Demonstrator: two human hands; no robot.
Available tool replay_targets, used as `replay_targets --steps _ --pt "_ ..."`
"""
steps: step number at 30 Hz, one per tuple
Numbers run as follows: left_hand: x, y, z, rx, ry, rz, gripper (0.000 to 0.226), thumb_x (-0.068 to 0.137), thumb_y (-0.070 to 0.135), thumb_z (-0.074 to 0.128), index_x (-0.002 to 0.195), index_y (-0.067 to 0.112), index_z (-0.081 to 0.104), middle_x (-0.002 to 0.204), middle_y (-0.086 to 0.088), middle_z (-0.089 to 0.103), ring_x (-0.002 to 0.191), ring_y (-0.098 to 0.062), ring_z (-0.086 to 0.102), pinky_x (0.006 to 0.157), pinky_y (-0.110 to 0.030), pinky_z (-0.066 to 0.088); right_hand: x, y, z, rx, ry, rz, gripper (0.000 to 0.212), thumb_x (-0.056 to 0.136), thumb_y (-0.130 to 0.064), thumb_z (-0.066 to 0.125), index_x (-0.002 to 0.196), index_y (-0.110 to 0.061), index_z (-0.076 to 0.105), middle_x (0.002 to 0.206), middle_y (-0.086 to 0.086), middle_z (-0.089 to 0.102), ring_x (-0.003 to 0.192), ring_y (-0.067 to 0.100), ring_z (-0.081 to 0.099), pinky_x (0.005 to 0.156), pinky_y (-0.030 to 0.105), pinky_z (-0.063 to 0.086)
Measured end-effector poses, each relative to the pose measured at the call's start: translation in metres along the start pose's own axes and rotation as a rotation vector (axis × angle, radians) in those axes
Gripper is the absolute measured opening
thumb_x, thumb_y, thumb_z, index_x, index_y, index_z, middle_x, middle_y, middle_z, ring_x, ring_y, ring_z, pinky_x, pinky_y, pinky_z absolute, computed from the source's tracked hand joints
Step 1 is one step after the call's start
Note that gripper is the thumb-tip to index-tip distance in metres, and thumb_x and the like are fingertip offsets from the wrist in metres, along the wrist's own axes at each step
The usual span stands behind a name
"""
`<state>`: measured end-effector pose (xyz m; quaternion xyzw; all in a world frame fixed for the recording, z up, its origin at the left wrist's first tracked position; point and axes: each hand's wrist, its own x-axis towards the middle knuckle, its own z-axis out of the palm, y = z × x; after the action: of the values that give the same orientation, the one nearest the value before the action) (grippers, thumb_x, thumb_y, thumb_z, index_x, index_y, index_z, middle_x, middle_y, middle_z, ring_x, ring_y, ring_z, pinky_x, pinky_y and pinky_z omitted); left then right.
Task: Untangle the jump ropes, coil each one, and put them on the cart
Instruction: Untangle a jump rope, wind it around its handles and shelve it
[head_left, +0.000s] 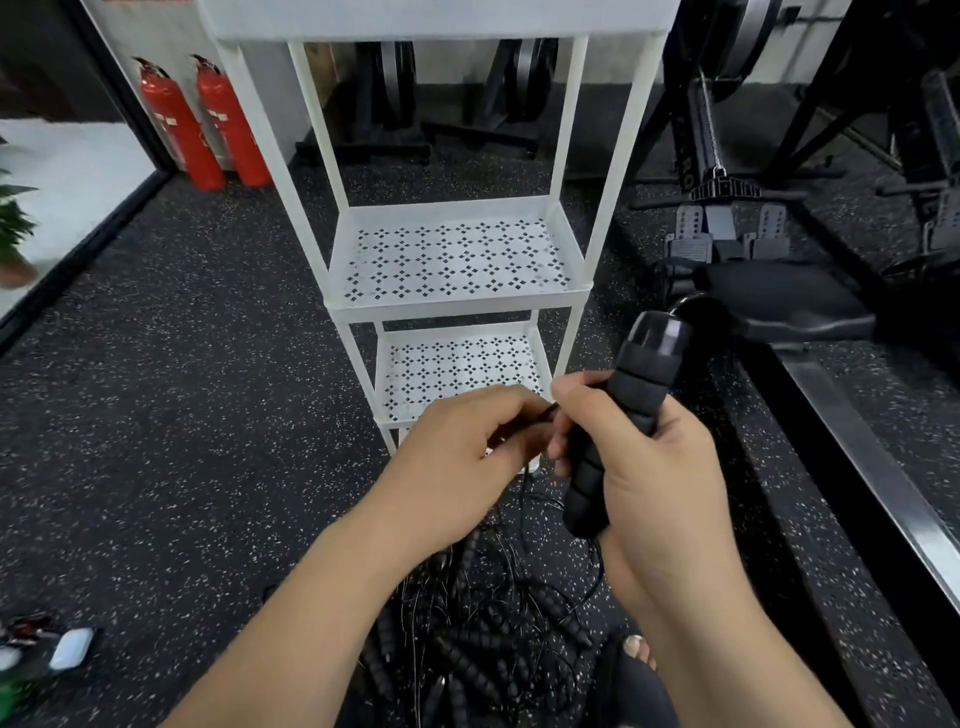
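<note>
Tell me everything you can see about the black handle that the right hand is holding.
The handle is black, long and roughly cylindrical. Most of it is covered by ribbed, foam-like grip; its upper end is a smooth, glossy cap, where a thin black cord loops out. It is tilted, cap up and away from the person, above the floor in front of the cart. The right hand wraps around its middle; the lower end sticks out below the hand. The left hand pinches cord beside it.
</note>
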<state>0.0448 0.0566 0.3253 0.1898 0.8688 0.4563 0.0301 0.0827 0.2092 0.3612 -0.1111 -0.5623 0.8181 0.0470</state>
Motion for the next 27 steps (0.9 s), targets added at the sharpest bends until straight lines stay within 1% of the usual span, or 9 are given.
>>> replay_targets --steps 3,6,8,10,14,18,20,24,27 --pt "0.001 -0.003 0.004 -0.031 -0.08 -0.095 0.01 0.103 0.037 0.067 0.096 0.043 0.07 0.096 0.023 0.075 0.091 0.0 0.067 0.088 -0.034 0.055 0.004 -0.012 -0.006 0.071 0.001 -0.035 0.006 0.089 -0.01 0.078 0.09 -0.014 0.073 0.068 0.008 0.059 0.059 0.02 0.051 0.056 0.03 0.043" --pt "0.0 0.0 0.005 -0.016 -0.164 -0.152 0.008 0.103 0.051 0.063 0.099 0.045 0.068 0.096 0.026 0.073 0.085 -0.001 0.067 0.082 -0.028 0.054 0.009 -0.027 -0.017 0.159 0.043 -0.07 0.013 0.087 -0.013 0.075 0.098 -0.009 0.068 0.071 0.005 0.057 0.058 0.015 0.05 0.053 0.024 0.043" --pt "-0.002 0.001 0.004 0.045 -0.235 -0.155 0.009 0.105 0.051 0.059 0.102 0.046 0.066 0.088 0.025 0.071 0.073 -0.003 0.065 0.074 -0.029 0.055 0.011 -0.033 -0.025 0.19 0.051 -0.103 0.005 0.092 -0.011 0.072 0.094 -0.012 0.068 0.073 0.003 0.056 0.059 0.013 0.05 0.052 0.023 0.043" --pt "-0.001 0.0 0.001 0.026 -0.209 -0.152 0.01 0.107 0.045 0.059 0.102 0.043 0.067 0.08 0.023 0.07 0.066 -0.002 0.061 0.071 -0.029 0.053 0.012 -0.035 -0.031 0.187 0.044 -0.112 0.004 0.093 -0.014 0.072 0.097 -0.012 0.072 0.074 0.002 0.058 0.061 0.012 0.051 0.054 0.022 0.044" --pt "0.002 0.004 -0.001 -0.037 -0.028 -0.034 0.015 0.108 0.031 0.061 0.108 0.039 0.073 0.095 0.021 0.072 0.096 -0.003 0.067 0.087 -0.033 0.054 0.009 -0.023 -0.025 0.12 -0.011 -0.019 0.036 0.085 -0.021 0.077 0.118 -0.008 0.076 0.081 0.006 0.065 0.063 0.014 0.053 0.057 0.023 0.045" --pt "0.002 0.01 0.003 0.022 0.109 0.097 0.035 0.104 0.003 0.055 0.118 0.028 0.075 0.108 0.017 0.072 0.106 -0.009 0.067 0.094 -0.036 0.054 0.001 0.006 -0.005 -0.089 0.046 -0.024 0.016 0.086 -0.019 0.085 0.1 -0.013 0.079 0.074 0.012 0.067 0.063 0.025 0.055 0.054 0.035 0.043" --pt "0.001 0.01 0.004 -0.005 0.145 0.11 0.039 0.102 -0.003 0.053 0.114 0.027 0.074 0.104 0.015 0.071 0.104 -0.013 0.067 0.091 -0.038 0.055 0.001 0.01 0.0 -0.122 0.084 -0.078 0.005 0.091 -0.015 0.082 0.093 -0.014 0.078 0.072 0.011 0.069 0.063 0.022 0.059 0.059 0.036 0.047" --pt "-0.001 0.011 0.003 -0.09 0.115 0.089 0.03 0.108 0.009 0.055 0.099 0.033 0.069 0.091 0.017 0.068 0.093 -0.012 0.065 0.082 -0.028 0.05 0.002 0.006 0.006 -0.046 0.1 -0.055 0.011 0.091 -0.008 0.079 0.082 -0.014 0.074 0.073 0.012 0.069 0.064 0.021 0.057 0.061 0.034 0.047" --pt "-0.003 0.011 0.002 -0.126 0.032 0.028 0.017 0.108 0.027 0.059 0.106 0.037 0.072 0.098 0.016 0.076 0.1 -0.01 0.069 0.092 -0.033 0.055 0.002 -0.002 0.003 0.056 0.085 -0.024 0.011 0.091 -0.003 0.076 0.085 -0.01 0.071 0.071 0.012 0.066 0.062 0.021 0.056 0.057 0.031 0.046"
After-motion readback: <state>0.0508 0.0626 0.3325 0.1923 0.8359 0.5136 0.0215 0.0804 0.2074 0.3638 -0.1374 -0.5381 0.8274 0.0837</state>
